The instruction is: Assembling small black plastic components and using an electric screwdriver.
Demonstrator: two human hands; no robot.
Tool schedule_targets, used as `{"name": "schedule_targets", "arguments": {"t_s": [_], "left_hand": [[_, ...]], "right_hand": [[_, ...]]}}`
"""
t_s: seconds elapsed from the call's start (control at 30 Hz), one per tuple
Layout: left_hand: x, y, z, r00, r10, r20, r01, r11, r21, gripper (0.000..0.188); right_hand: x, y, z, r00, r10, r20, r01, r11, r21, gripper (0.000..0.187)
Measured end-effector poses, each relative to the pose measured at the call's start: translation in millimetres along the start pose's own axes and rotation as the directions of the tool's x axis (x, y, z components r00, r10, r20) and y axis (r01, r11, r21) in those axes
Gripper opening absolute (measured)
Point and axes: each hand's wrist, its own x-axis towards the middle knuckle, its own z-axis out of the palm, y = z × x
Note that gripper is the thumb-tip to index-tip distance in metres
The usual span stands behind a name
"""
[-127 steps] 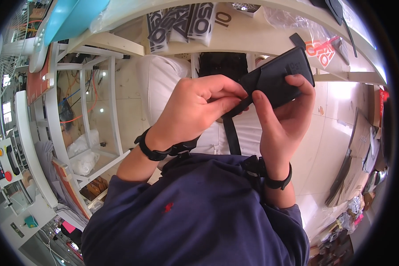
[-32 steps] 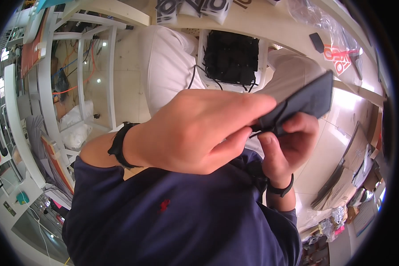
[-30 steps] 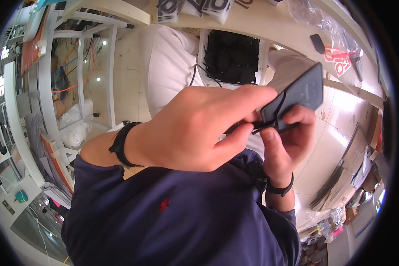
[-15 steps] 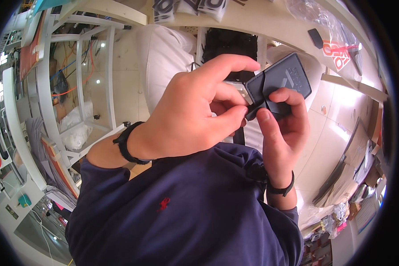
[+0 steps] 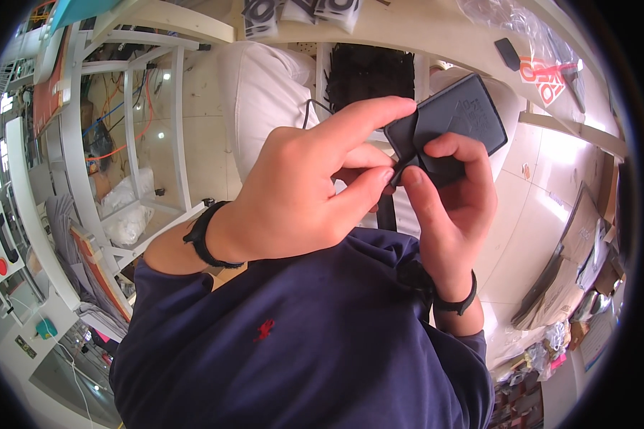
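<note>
Pouch (image 5: 472, 111) in both hands, a person in a navy shirt (image 5: 300, 343) works beside a pale table (image 5: 436, 34) on the shop floor. The right hand (image 5: 451, 200) clasps the flat black pouch between thumb and fingers, holding it tilted over the lap, in front of the right knee. The left hand (image 5: 308, 182) pinches the pouch's lower left corner, its forefinger stretched toward the upper edge. Dark bands circle both wrists. Between light trousers (image 5: 261, 107), a white bin (image 5: 423, 68) holds a heap of black pieces (image 5: 371, 75). On the table, from where I stand, a small dark rectangular piece (image 5: 507, 54) lies just beside an orange-and-white printed sheet (image 5: 542, 82), near crumpled clear plastic (image 5: 511, 20); printed packets (image 5: 300, 11) lie farther left.
</note>
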Motion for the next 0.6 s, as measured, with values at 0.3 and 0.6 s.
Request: {"name": "schedule_targets", "arguments": {"t_s": [0.3,0.6], "left_hand": [[3.6,-2.8,-0.3,0.998,-0.058,0.008,0.059,0.994,-0.091,0.055],[5.5,-3.6,-1.1,0.995,-0.099,0.032,0.103,0.98,-0.169,0.052]], "right_hand": [[0.9,4.2,1.9,0.996,-0.002,-0.092,-0.003,0.999,-0.053,0.027],[-2.2,5.5,1.9,0.985,0.124,-0.123,-0.121,0.992,0.035,0.027]]}}
